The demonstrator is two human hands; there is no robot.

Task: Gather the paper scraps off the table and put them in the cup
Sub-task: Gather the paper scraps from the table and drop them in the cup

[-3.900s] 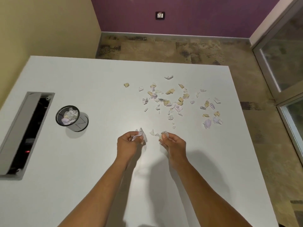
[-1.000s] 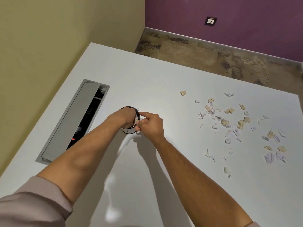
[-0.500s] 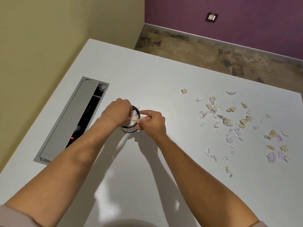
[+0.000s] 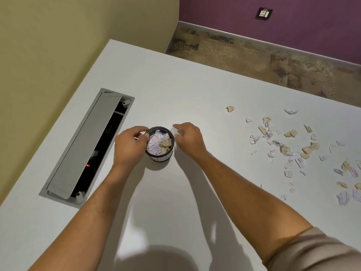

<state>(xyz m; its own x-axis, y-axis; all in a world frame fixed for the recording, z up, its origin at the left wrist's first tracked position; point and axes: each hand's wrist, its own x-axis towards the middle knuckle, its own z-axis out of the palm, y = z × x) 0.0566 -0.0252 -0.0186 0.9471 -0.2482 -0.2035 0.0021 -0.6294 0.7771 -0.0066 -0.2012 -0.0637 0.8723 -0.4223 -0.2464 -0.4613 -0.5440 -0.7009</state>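
Observation:
A small black mesh cup [image 4: 163, 155] stands on the white table [image 4: 166, 202], filled near its rim with crumpled white and tan paper scraps [image 4: 158, 144]. My left hand [image 4: 129, 146] is against the cup's left side, fingers loosely curled at the rim, with nothing visible in them. My right hand [image 4: 189, 138] hovers just right of the cup and pinches a small pale scrap [image 4: 173, 130] between thumb and forefinger. Several loose scraps [image 4: 289, 145] lie scattered across the right part of the table.
A grey cable hatch [image 4: 82, 145] with its lid half open is set into the table left of the cup. A lone tan scrap [image 4: 230, 108] lies apart from the pile. The table's far edge meets patterned floor and a purple wall.
My left hand has moved off the cup's mouth to its left side, leaving its scraps inside. My right hand has drawn slightly away to the right.

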